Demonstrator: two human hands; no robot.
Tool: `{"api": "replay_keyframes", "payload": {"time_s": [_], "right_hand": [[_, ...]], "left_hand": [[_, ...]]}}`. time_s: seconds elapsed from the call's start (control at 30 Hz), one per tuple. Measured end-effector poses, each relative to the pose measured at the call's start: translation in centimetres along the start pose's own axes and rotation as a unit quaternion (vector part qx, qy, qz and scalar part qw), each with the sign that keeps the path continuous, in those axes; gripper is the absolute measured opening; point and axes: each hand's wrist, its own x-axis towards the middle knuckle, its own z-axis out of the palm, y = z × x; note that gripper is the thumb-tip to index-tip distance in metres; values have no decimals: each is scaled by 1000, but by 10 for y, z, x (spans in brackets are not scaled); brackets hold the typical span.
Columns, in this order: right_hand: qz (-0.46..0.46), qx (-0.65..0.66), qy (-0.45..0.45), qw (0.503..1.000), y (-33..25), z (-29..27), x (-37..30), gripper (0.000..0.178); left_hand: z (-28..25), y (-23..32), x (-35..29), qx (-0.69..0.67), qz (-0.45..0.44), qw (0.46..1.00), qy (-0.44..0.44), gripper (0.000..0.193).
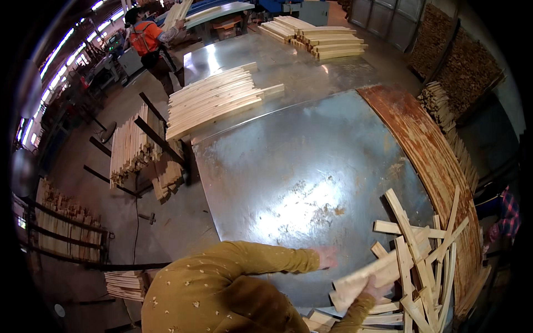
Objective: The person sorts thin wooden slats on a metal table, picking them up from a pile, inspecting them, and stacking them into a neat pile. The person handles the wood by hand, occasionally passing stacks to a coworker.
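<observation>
My left hand (327, 258) reaches out over the bare metal tabletop (288, 150), slightly blurred, with fingers loosely stretched and nothing visible in them. To its right, my right hand (377, 288) grips a wide pale wooden board (358, 279) near its near end. The board slants up to the right, its far part lying among a loose heap of wooden strips (411, 255) at the table's right. Some strips cross over others at various angles. My right fingertips are partly hidden by the board.
Neatly laid wooden strips (214, 100) cover the table's far left. Another stack of boards (316, 36) sits at the back. A worn wooden ledge (425, 150) borders the right. Left of the table stands a rack of strips (133, 147). A person in an orange vest (145, 39) works far left; a plaid sleeve (508, 213) shows at right.
</observation>
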Motion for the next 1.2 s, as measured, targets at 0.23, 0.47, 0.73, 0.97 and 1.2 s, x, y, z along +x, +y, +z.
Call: {"api": "replay_keyframes", "payload": {"time_s": [0.23,0.47,0.73,0.97,1.2], "right_hand": [[128,184,-178,958,-50,28,-86,102],[-322,-130,-520,781,-94,-14,-148,79],[-506,-305,-56,805,-43,25,108,105],[-421,-303,-342,783,-100,26,-11,57],[-445,-396,-362,717,-156,18,-120,37]], "left_hand": [[-4,84,-10,126,-81,987,54,78],[-38,-26,-82,58,-214,965,137,56],[-11,8,-159,153,-208,947,189,72],[-6,-56,-151,252,-140,921,261,75],[-97,-26,-98,388,-136,893,185,83]]}}
